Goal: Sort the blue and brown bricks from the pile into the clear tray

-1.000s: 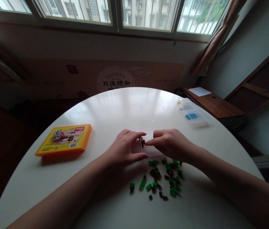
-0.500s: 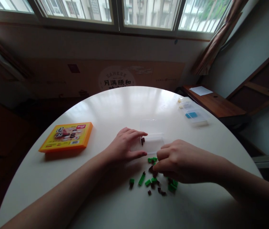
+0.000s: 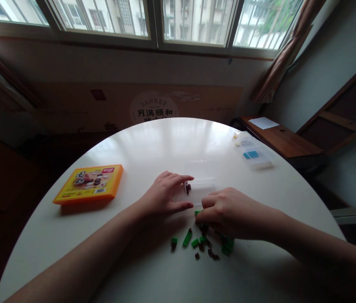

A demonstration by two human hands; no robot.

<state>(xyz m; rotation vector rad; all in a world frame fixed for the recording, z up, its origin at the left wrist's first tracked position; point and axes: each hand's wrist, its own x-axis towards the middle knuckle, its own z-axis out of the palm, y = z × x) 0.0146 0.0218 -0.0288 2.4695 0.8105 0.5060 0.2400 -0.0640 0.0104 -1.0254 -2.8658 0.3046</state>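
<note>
A small clear plastic box lies with its lid folded open on the far side. Dark brown pieces sit at its left end. My left hand spans that end, thumb at the near edge and fingers at the far edge, holding it. Just in front of the box, my right hand is closed in a pinch over the loose pieces; its fingers hide whatever is between them. A green brick shows by the fingertips. Several green bricks and brown bits lie scattered nearer me.
On the left of the round white table is a yellow-orange game box. Clear cases with blue pieces stand at the far right. A wooden desk bearing a paper is beyond the table's edge.
My right hand has shifted slightly left and toward the box, now over the green bricks. My left hand stays at the box. The view has tipped slightly upward.
</note>
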